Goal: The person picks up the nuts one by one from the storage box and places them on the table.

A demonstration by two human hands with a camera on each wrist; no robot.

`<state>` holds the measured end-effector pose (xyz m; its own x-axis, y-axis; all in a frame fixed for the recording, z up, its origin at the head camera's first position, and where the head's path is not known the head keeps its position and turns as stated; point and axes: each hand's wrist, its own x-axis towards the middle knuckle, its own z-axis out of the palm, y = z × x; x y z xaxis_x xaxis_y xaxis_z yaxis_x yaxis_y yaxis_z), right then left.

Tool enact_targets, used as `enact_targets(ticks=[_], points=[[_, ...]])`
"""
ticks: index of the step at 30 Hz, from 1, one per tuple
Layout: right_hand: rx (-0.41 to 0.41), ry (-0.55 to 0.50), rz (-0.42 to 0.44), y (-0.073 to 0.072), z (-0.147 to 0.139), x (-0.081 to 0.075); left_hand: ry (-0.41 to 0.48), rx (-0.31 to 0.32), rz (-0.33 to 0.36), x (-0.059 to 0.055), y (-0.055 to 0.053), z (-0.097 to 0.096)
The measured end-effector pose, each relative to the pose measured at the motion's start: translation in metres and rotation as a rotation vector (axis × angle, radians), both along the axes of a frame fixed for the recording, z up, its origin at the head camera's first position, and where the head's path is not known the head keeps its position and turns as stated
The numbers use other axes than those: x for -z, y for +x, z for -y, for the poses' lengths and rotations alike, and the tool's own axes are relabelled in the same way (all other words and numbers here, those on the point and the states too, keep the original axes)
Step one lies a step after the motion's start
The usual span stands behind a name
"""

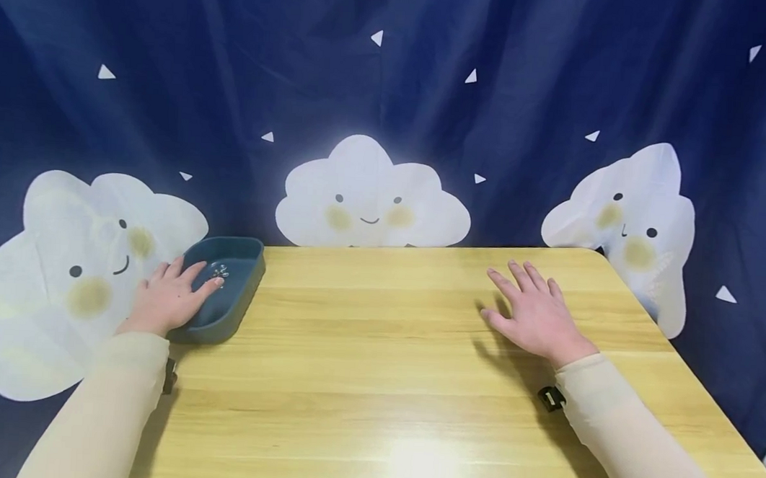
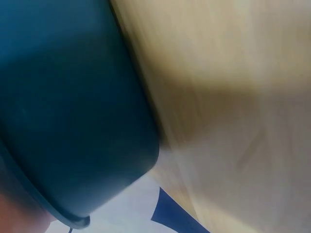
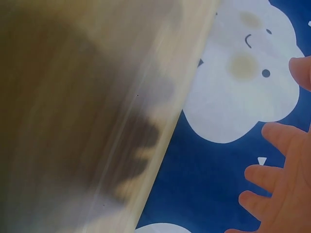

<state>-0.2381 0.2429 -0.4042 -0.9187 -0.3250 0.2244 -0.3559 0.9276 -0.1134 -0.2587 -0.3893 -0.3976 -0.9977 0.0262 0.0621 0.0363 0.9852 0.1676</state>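
At the left end of the table, a dark teal rectangular tray (image 1: 229,323) holds several small, clear, shiny pieces (image 1: 220,269), too small to identify. My left hand (image 1: 168,296) is spread over the tray's left side, thumb and fingertips near those pieces; it grips nothing that I can see. In the left wrist view the tray's outer wall (image 2: 77,121) fills much of the picture and hides most of the hand. My right hand (image 1: 538,316) hovers above the right part of the table, palm down, fingers apart and holding nothing. The right wrist view shows its spread fingers (image 3: 277,138).
The light wood table (image 1: 378,340) has a rounded far right corner. Behind it hangs a dark blue curtain (image 1: 430,75) printed with white clouds and triangles. A black strap buckle (image 1: 551,398) sits at the right wrist.
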Motion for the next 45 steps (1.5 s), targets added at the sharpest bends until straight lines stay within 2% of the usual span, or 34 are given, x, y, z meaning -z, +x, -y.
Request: enact_targets(ticks=[7, 14, 19, 24, 28, 34, 45], points=[[-0.009, 0.002, 0.000, -0.003, 0.001, -0.001, -0.001, -0.005, 0.052, -0.001, -0.006, 0.012], [-0.015, 0.001, 0.003, -0.003, 0.004, 0.000, 0.002, 0.048, 0.121, 0.002, -0.009, 0.020], [-0.013, -0.008, 0.006, -0.002, 0.004, 0.002, -0.001, 0.062, 0.121, 0.003, -0.008, 0.021], [-0.009, -0.013, 0.011, 0.000, 0.003, 0.004, -0.044, 0.081, 0.120, 0.006, -0.006, 0.019], [-0.008, -0.020, 0.015, 0.000, 0.002, 0.005, -0.080, 0.114, 0.093, 0.011, -0.005, 0.015], [-0.011, -0.022, 0.000, -0.001, 0.001, 0.007, -0.064, 0.133, 0.078, 0.012, -0.001, 0.002], [-0.016, -0.026, 0.002, 0.000, 0.003, 0.006, -0.144, 0.185, 0.061, 0.012, 0.002, -0.036]])
